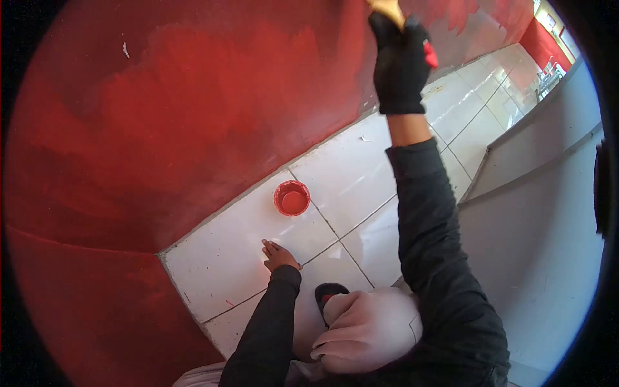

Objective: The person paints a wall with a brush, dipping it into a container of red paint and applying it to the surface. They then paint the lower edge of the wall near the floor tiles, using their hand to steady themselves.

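Observation:
My right hand (401, 64), in a black glove with a red patch, is raised at the top of the view. It is closed around the pale wooden handle of a paintbrush (388, 8), whose bristles are cut off by the frame's edge. Beside it is the wall (232, 84), coated in uneven strokes of red. Low down, my bare left hand (279, 255) has its fingers stretched out over the white floor tiles, seemingly resting on them. A small round tub of red paint (291, 198) stands on the floor just beyond that hand.
White tiles (348, 168) run along the wall's foot, with small red marks on them. A large grey panel (535, 238) rises on the right. My bent knee (371, 329) and dark shoe (330, 292) are below. Metal objects (550, 79) stand far back.

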A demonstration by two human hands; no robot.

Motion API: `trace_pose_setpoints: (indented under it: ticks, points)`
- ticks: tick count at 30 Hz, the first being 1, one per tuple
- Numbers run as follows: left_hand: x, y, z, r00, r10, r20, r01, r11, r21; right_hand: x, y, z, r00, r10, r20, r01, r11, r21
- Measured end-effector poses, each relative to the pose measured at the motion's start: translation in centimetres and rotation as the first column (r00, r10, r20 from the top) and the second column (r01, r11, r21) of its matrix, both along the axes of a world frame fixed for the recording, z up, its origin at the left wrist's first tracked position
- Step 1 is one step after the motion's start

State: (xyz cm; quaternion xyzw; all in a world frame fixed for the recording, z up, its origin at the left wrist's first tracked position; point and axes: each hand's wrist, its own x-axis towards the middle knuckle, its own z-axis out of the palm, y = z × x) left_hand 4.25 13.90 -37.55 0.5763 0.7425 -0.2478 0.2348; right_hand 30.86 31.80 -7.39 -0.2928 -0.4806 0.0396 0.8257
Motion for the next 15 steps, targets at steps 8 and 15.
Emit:
trace_pose_setpoints:
  ticks: [8,15]
  points:
    - [-0.1,0.0,0.2,1.0,0.002,0.018,-0.002,1.0,-0.008,-0.3,0.6,-18.5,0.681,0.035,-0.731,-0.474,0.782,-0.404]
    - [0.2,0.1,0.2,1.0,-0.004,0.003,0.004,1.0,-0.003,0.2,1.7,4.3,0.445,-0.701,0.557,0.67,0.674,0.312]
